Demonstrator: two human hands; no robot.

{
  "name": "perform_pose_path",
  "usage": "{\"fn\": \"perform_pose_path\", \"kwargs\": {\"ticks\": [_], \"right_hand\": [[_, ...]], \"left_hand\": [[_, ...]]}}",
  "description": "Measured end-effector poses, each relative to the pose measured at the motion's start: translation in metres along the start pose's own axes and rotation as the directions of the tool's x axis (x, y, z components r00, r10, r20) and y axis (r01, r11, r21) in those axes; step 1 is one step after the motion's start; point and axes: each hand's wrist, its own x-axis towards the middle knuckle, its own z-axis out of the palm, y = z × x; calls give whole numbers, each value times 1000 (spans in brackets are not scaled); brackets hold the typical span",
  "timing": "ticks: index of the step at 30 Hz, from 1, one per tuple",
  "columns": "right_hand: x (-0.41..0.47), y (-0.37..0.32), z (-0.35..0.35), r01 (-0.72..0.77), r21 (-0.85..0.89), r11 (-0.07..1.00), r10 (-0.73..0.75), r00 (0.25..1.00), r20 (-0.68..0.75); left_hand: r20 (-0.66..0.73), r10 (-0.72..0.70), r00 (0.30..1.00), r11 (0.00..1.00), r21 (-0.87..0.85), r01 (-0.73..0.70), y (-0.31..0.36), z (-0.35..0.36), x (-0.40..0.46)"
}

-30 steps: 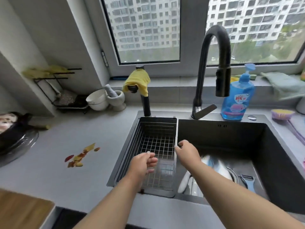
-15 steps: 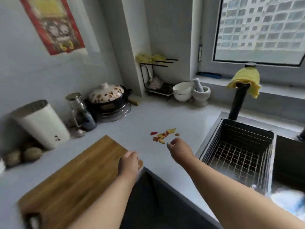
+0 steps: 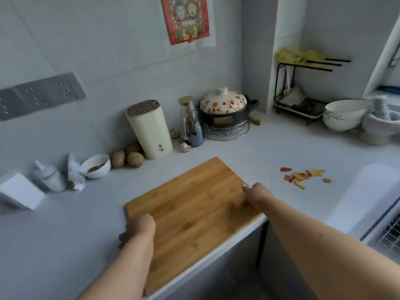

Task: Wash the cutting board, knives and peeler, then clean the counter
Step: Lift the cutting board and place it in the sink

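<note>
A grey kitchen surface (image 3: pixel 249 148) runs along a tiled wall, with the wooden cutting board (image 3: pixel 190 204) lying flat at its front edge. The left hand (image 3: pixel 138 231) grips the board's left edge, fingers curled over it, while the right hand (image 3: pixel 258 192) rests on its right edge, fingers hidden so I cannot tell their state. Peel scraps (image 3: pixel 303 177) lie right of the board; a knife block (image 3: pixel 149 128) stands toward the back edge.

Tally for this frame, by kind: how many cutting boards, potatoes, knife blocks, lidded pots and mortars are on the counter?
cutting board: 1
potatoes: 3
knife block: 1
lidded pot: 1
mortar: 1
Total: 7
</note>
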Motion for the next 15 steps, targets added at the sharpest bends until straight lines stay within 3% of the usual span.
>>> {"fn": "perform_pose_path", "kwargs": {"ticks": [4,6,11,15], "right_hand": [[4,-4,4,-11,-144,990,11,1000,-2],[6,-3,1,-49,-110,993,48,999,-14],[11,3,3,-140,248,959,134,990,41],[9,6,2,-216,423,880,221,975,37]], "left_hand": [[7,-22,1000,981,-195,23,-10,-8,5],[-1,-52,999,950,-308,50,-10,-8,6],[50,-97,994,894,-435,109,-13,-12,12],[105,-120,987,829,-537,158,-2,-21,10]]}}
